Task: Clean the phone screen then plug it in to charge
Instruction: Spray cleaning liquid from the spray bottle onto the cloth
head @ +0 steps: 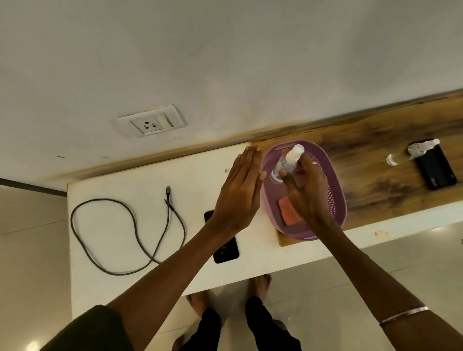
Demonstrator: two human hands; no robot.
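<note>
The phone (pixel 226 247) lies flat on the white worktop (pixel 136 177), partly hidden under the left arm, its long side pointing away from the person. The left hand (pixel 239 191) hovers just past it, fingers straight and pressed together, holding nothing. That hand looks nearer to the phone. The right hand (pixel 307 189) grips a spray bottle (pixel 288 161) over the purple basket (pixel 335 184). The cable (pixel 130 233) lies left, and the wall socket (pixel 151 124) is farthest.
</note>
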